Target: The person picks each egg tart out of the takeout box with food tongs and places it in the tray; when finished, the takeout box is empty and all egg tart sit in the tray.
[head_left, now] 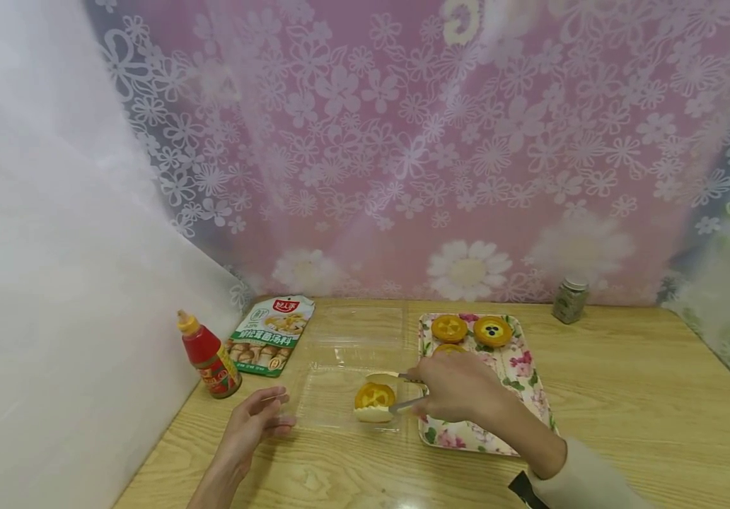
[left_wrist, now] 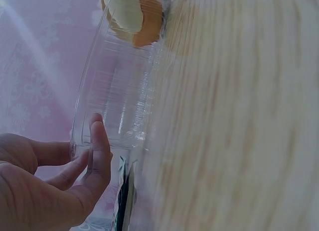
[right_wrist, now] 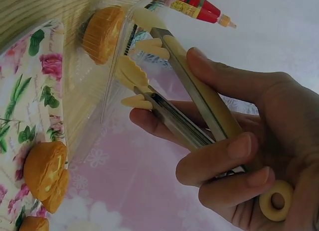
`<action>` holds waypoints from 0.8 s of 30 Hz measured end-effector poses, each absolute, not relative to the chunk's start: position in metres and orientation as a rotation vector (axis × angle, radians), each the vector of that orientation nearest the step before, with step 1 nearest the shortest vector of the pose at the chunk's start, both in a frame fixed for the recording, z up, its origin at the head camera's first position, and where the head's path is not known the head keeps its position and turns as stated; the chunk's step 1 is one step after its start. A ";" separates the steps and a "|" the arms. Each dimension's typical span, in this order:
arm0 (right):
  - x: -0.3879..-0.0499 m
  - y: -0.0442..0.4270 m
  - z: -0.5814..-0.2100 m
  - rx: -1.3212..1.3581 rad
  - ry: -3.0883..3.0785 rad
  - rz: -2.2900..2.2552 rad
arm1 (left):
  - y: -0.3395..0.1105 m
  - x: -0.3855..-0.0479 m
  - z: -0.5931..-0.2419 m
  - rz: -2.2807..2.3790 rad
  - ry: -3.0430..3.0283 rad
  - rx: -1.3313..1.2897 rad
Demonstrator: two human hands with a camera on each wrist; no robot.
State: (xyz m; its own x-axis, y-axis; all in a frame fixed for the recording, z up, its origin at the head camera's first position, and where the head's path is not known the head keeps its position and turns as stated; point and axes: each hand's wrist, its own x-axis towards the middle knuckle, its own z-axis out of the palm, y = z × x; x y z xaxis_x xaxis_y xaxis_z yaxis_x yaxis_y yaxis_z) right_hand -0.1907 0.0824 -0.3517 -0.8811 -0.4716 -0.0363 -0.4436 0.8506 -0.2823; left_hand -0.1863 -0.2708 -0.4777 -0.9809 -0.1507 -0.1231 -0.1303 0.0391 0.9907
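Note:
My right hand holds metal tongs with pale yellow tips, their arms spread apart. From above, the tips lie on either side of a golden tart, which sits in the right part of a clear plastic box. The right wrist view shows the tips apart from that tart, near the box's rim. My left hand is at the box's left edge, thumb and fingers around the rim. A floral tray to the right bears more tarts, one partly hidden by my right hand.
Left of the box stands a red sauce bottle with a yellow cap. Behind my left hand lies a green-and-white food packet. A small jar is at the back right. Floral curtain closes off the table's back.

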 end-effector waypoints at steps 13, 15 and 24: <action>-0.195 0.078 -0.374 -0.692 2.966 -0.525 | -0.272 -0.187 -0.479 -2.153 -2.246 0.315; -0.196 0.078 -0.376 -0.672 2.964 -0.532 | -0.272 -0.187 -0.480 -2.155 -2.246 0.315; -0.197 0.077 -0.369 -0.657 3.001 -0.429 | -0.272 -0.187 -0.478 -2.150 -2.254 0.305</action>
